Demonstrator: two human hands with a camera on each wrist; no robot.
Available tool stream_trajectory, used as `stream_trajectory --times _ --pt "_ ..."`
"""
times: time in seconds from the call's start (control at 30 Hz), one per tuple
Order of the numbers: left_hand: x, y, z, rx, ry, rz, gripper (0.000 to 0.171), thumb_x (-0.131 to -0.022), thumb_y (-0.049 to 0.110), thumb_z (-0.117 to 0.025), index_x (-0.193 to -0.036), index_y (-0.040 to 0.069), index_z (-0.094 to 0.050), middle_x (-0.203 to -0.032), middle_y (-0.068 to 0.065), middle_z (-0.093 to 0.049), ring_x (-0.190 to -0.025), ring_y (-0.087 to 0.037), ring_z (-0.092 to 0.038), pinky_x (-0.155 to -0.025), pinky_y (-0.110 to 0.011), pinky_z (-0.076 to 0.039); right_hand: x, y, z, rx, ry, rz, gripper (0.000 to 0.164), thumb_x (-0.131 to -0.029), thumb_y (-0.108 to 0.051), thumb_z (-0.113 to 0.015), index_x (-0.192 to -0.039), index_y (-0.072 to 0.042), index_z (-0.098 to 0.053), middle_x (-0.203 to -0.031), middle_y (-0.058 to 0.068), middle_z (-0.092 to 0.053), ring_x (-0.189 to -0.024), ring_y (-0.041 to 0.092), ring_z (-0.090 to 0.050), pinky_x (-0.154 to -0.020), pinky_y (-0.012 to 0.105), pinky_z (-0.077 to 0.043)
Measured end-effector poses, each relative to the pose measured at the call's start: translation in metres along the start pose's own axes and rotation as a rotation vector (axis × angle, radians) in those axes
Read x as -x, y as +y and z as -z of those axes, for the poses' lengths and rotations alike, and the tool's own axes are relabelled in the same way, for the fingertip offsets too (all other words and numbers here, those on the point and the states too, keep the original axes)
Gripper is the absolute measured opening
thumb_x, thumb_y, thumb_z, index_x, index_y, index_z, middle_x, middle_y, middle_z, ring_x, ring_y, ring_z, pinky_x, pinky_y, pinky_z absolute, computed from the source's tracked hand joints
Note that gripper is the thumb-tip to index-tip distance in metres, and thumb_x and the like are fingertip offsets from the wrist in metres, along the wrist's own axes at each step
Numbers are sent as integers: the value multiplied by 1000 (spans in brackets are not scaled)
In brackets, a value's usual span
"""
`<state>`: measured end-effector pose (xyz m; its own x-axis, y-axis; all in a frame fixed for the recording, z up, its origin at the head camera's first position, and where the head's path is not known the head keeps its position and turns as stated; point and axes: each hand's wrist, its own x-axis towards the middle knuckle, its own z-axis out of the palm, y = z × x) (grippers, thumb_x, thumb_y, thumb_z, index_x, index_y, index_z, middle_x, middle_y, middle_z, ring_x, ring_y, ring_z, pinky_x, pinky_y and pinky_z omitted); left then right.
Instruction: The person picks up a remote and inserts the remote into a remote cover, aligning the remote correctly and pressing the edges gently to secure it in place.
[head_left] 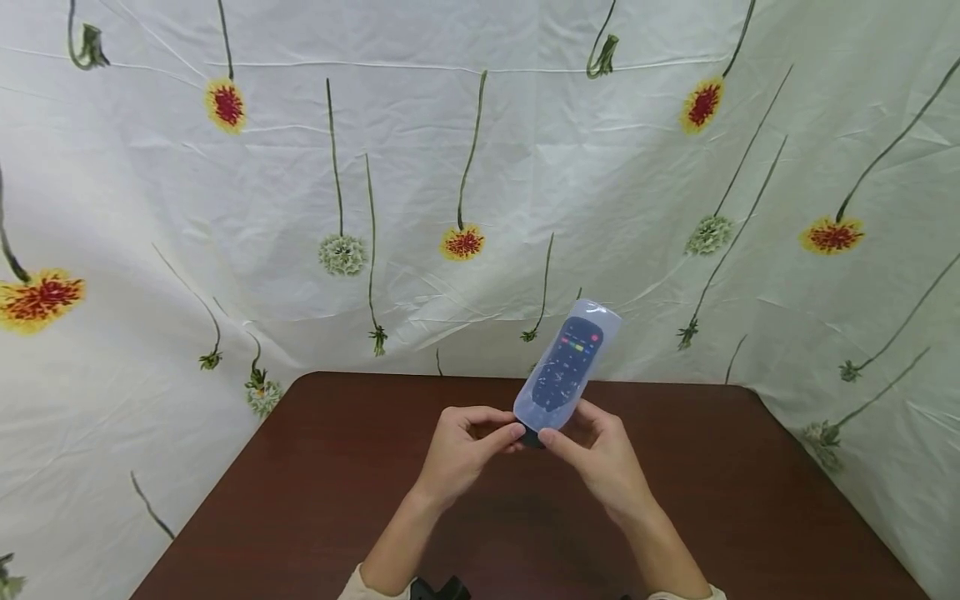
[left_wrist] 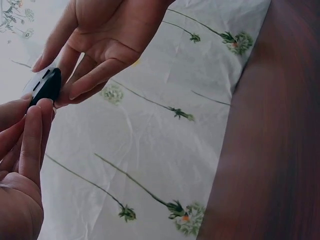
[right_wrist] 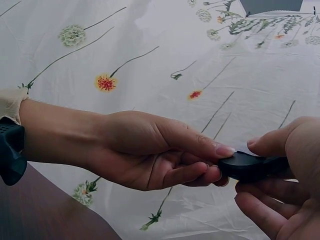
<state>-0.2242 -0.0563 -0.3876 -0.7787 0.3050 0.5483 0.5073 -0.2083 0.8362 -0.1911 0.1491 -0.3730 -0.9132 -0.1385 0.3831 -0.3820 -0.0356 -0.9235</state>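
Note:
A dark remote control [head_left: 567, 360] with coloured buttons is held up over the table, tilted to the right. A translucent cover [head_left: 604, 318] encloses most of it, and its black end [head_left: 530, 437] sticks out at the bottom. My left hand [head_left: 467, 448] pinches the lower left corner between thumb and fingers. On the other side my right hand [head_left: 602, 457] grips the lower right edge, thumb in front and fingers behind. In the right wrist view the black end [right_wrist: 247, 167] shows between both hands; the button face is hidden there.
Beneath the hands lies a dark reddish-brown table [head_left: 337, 492]. A white flower-printed cloth [head_left: 405, 192] hangs behind it and along the sides. Black devices sit at the wrists, one [head_left: 441, 588] near the left sleeve.

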Motion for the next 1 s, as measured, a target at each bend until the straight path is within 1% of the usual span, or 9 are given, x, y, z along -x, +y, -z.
stream_trajectory --times 0.13,0.2,0.37,0.43,0.53,0.6,0.73,0.87,1.0 --pt "0 -1 -2 5 0 11 13 -90 -6 -76 -100 -13 -74 -92 -21 -75 -74 -27 -75 -71 -41 -61 0 0 -2 -15 -10 -12 48 -97 -1 -70 -142 4 -56 -127 21 -68 -110 29 -69 -87 38 -58" --pt "-1 -1 -2 0 -16 27 13 -90 -6 -77 -100 -13 -73 -92 -21 -74 -74 -25 -75 -71 -42 -61 0 0 -2 -17 -14 -19 47 -98 -2 -68 -143 4 -55 -128 21 -67 -110 28 -69 -86 39 -58" --pt "-1 3 6 -60 -57 59 16 -90 0 -78 -105 -7 -75 -93 -15 -76 -77 -30 -75 -70 -42 -62 0 1 -1 -21 -36 -18 45 -98 -1 -67 -141 5 -57 -129 21 -66 -109 28 -68 -86 41 -58" --pt "-1 6 10 -101 -29 40 17 -92 3 -77 -109 -3 -76 -92 -12 -76 -76 -33 -75 -69 -40 -62 -1 2 -1 -14 -53 -17 44 -98 0 -68 -140 6 -58 -129 21 -66 -110 29 -67 -87 40 -57" --pt "-1 10 15 -150 46 -10 20 -95 6 -74 -114 -1 -75 -89 -11 -75 -71 -31 -72 -65 -37 -60 -1 3 -2 17 -92 -21 43 -97 0 -69 -138 7 -59 -128 21 -66 -113 29 -65 -88 39 -57" --pt "-1 11 15 -158 87 -38 22 -97 7 -72 -118 -1 -74 -89 -11 -75 -67 -29 -69 -62 -36 -59 -1 5 -5 52 -128 -22 42 -97 -1 -70 -137 5 -61 -128 19 -67 -116 30 -63 -89 39 -56" --pt "-2 12 14 -153 126 -67 26 -97 6 -73 -121 -2 -74 -91 -12 -74 -70 -21 -68 -62 -35 -58 0 6 -12 109 -205 -4 41 -96 -3 -71 -136 2 -64 -128 14 -68 -122 32 -59 -94 39 -54" --pt "-2 12 12 -177 149 -101 20 -96 5 -73 -115 0 -77 -92 -9 -72 -78 -19 -66 -65 -30 -55 1 6 -17 126 -223 -4 41 -95 -4 -73 -135 1 -65 -125 13 -70 -119 32 -62 -93 38 -54" --pt "-2 10 12 -191 187 -138 12 -95 4 -74 -105 2 -80 -89 -7 -70 -81 -20 -63 -67 -28 -53 2 7 -19 62 -217 -38 45 -92 -1 -76 -135 3 -64 -123 16 -70 -113 32 -67 -91 37 -55"
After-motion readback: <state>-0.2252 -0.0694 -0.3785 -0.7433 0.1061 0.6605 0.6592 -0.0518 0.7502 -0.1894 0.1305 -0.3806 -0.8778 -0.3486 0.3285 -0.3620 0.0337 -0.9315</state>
